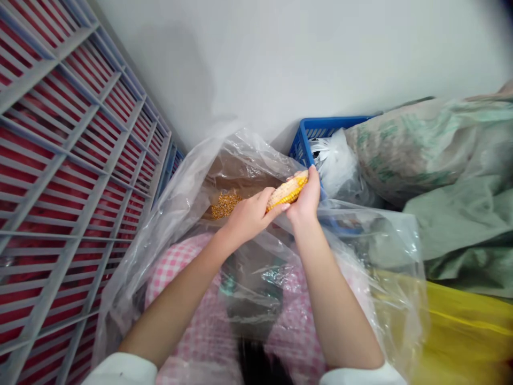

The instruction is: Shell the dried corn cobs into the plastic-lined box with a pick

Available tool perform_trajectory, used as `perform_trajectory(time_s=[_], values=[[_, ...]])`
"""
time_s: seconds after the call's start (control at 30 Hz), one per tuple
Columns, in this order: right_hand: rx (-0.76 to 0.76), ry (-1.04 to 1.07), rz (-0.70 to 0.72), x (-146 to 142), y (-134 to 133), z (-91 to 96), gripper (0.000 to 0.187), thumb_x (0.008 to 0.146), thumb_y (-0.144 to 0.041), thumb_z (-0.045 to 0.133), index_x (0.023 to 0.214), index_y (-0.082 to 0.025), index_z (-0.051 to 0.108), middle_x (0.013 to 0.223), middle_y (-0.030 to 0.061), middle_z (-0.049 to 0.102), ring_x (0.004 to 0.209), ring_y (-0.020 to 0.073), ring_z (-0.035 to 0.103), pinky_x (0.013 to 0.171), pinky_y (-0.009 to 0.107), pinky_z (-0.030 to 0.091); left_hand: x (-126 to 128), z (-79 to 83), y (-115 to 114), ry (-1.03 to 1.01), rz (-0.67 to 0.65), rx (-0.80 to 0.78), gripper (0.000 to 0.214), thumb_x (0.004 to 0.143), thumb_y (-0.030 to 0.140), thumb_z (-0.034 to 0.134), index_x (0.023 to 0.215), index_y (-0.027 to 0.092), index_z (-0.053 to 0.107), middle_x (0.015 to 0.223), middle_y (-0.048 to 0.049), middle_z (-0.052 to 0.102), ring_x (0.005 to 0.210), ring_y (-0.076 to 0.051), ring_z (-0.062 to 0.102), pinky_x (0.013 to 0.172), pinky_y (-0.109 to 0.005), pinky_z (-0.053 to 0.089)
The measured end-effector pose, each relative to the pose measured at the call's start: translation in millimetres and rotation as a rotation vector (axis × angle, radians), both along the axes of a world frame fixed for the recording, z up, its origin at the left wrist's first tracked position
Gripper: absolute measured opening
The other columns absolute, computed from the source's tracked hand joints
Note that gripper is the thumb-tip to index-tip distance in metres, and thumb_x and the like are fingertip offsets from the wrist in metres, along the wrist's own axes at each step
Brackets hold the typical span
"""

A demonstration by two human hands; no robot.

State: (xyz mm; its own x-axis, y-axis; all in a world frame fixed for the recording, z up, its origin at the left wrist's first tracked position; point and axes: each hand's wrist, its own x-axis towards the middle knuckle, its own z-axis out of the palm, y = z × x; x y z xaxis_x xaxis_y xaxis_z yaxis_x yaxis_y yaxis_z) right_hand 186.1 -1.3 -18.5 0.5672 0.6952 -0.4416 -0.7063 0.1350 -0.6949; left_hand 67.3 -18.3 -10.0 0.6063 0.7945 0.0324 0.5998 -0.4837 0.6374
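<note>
A corn cob (287, 191), partly stripped, is held between both hands above a large clear plastic bag (176, 206). Pale bare cob shows along its upper side, and rows of yellow kernels line its lower side. My left hand (250, 214) is closed around the near left end. Around the far right end is my right hand (308, 198), its thumb along the cob. Loose corn kernels (226, 205) lie in a small heap inside the bag, below and left of the cob. The bag spreads over my pink checked legs.
Grey slatted plastic crates (76, 155) with red behind the slats rise at the left. A blue basket (305, 140) with a white plastic bag (339, 160) stands at the right by the wall. Beside it lie a stuffed woven sack (409, 144) and something yellow (468, 321).
</note>
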Motion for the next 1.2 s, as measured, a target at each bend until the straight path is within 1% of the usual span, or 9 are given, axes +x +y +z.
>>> perform_trajectory(time_s=[0.17,0.3,0.63,0.73,0.83,0.9,1.0,1.1,1.2], values=[[0.071,-0.135,0.147,-2.0,-0.2,3.2,0.033,0.073,-0.045,0.054,0.055,-0.020,0.041,0.047,-0.0062,0.043,0.045,0.0079,0.044,0.045,0.022,0.034,3.0,-2.8,0.1,-0.046,-0.006,-0.149,0.040,0.088,0.050,0.022,0.088,0.018,0.046,0.076,-0.0027,0.060,0.068,-0.016,0.057,0.059,-0.026,0.037],[0.009,-0.145,0.125,-1.6,-1.1,3.1,0.023,0.072,-0.033,0.052,0.056,-0.020,0.041,0.043,-0.0070,0.042,0.042,0.0083,0.042,0.044,0.022,0.032,5.3,-5.0,-2.0,-0.053,-0.015,-0.154,0.035,0.089,0.046,0.022,0.082,0.018,0.042,0.064,0.0005,0.053,0.059,-0.014,0.053,0.053,-0.024,0.031],[-0.030,-0.159,0.103,-2.6,-0.8,0.9,0.021,0.069,-0.033,0.051,0.057,-0.020,0.039,0.041,-0.0076,0.042,0.039,0.0080,0.042,0.043,0.022,0.032,6.4,-6.6,-5.0,-0.172,0.000,-0.269,0.038,0.089,0.046,0.022,0.077,0.019,0.045,0.047,0.0045,0.047,0.045,-0.010,0.049,0.049,-0.022,0.034],[-0.019,-0.150,0.115,-1.3,-2.5,3.6,0.020,0.070,-0.032,0.049,0.057,-0.020,0.039,0.042,-0.0077,0.042,0.038,0.0075,0.041,0.042,0.022,0.032,6.4,-7.0,-3.0,-0.238,0.091,-0.344,0.041,0.089,0.047,0.021,0.078,0.018,0.047,0.046,0.0044,0.048,0.039,-0.010,0.048,0.045,-0.022,0.035],[0.027,-0.148,0.105,0.2,-4.5,6.5,0.019,0.070,-0.033,0.048,0.058,-0.021,0.040,0.043,-0.0079,0.043,0.038,0.0073,0.041,0.041,0.021,0.032,4.5,-8.9,5.4,-0.319,0.195,-0.387,0.040,0.088,0.047,0.023,0.083,0.017,0.050,0.058,0.0017,0.055,0.043,-0.010,0.051,0.045,-0.022,0.038],[0.037,-0.152,0.080,0.7,-4.9,6.5,0.019,0.069,-0.034,0.049,0.058,-0.021,0.041,0.042,-0.0080,0.043,0.039,0.0075,0.043,0.042,0.021,0.033,2.2,-10.8,12.4,-0.325,0.246,-0.330,0.040,0.088,0.046,0.025,0.085,0.017,0.052,0.069,-0.0016,0.060,0.057,-0.012,0.057,0.053,-0.023,0.042],[0.013,-0.170,0.060,0.1,-4.3,4.0,0.020,0.069,-0.034,0.050,0.058,-0.020,0.042,0.041,-0.0077,0.043,0.040,0.0082,0.045,0.043,0.021,0.034,-0.6,-11.2,17.8,-0.287,0.315,-0.125,0.043,0.089,0.046,0.024,0.087,0.016,0.055,0.084,-0.0052,0.063,0.079,-0.015,0.058,0.069,-0.025,0.041],[-0.007,-0.239,0.052,-2.9,-3.6,1.8,0.021,0.070,-0.036,0.050,0.058,-0.020,0.042,0.041,-0.0076,0.043,0.039,0.0082,0.044,0.043,0.021,0.034,0.6,-7.6,12.7,-0.258,0.207,-0.089,0.044,0.087,0.050,0.026,0.090,0.017,0.055,0.082,-0.0029,0.062,0.074,-0.014,0.056,0.066,-0.024,0.039],[0.001,-0.271,0.104,-7.3,-4.1,0.8,0.022,0.071,-0.036,0.051,0.058,-0.020,0.042,0.042,-0.0078,0.041,0.040,0.0080,0.044,0.042,0.021,0.034,6.0,-5.4,3.9,-0.182,0.084,-0.124,0.042,0.083,0.055,0.034,0.080,0.017,0.052,0.071,0.0005,0.057,0.062,-0.012,0.050,0.056,-0.022,0.034]])
